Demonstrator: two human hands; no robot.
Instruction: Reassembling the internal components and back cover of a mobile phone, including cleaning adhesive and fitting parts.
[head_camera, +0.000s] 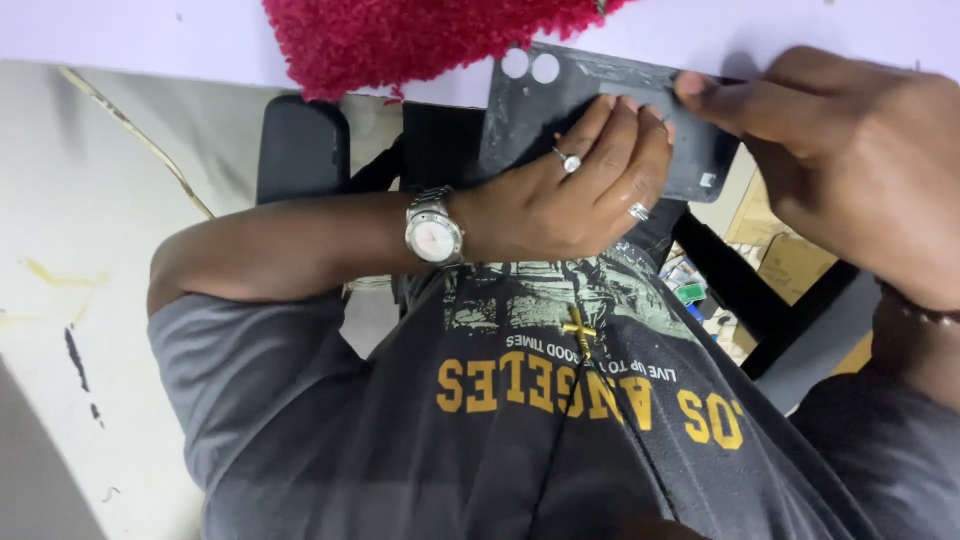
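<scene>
Head view: left hand (570, 200) presses, right hand (850, 150) pinches the thin back panel (540, 110) — likely light, stiff, fragile — best gripped by edges

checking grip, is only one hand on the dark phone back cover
No, both the left hand and right hand hold the dark cover.

A dark grey phone back cover (590, 110), flat and thin, sits at about 1 o'clock in the view, tilted so its long side runs down toward 3 o'clock. 2 round camera holes pierce its corner toward 11 o'clock. Its inner face looks scuffed, with pale residue along the upper edge. A small pale mark shows near its corner toward 4 o'clock.
</scene>
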